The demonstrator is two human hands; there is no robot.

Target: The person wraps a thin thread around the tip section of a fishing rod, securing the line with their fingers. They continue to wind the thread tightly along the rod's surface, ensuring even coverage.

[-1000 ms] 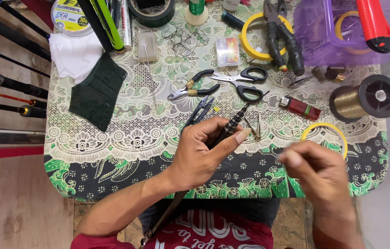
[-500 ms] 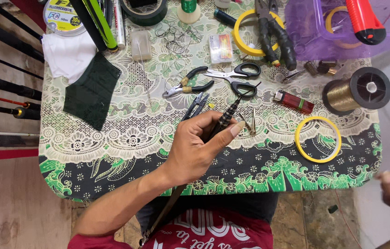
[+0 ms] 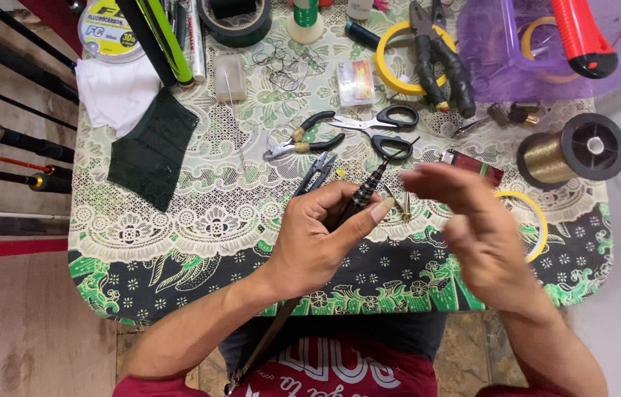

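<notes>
Head view, looking down: my left hand grips a dark fishing rod near its tip, over the patterned table. My right hand hovers open, blurred, empty. Nothing is joined to the tip yet; scissors and pliers lie beyond.

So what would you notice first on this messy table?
Probably the left hand in the middle, gripping a thin dark rod, with the blurry right hand open beside it. Then the purple tub at the top right and the spool of golden line below it.
</notes>
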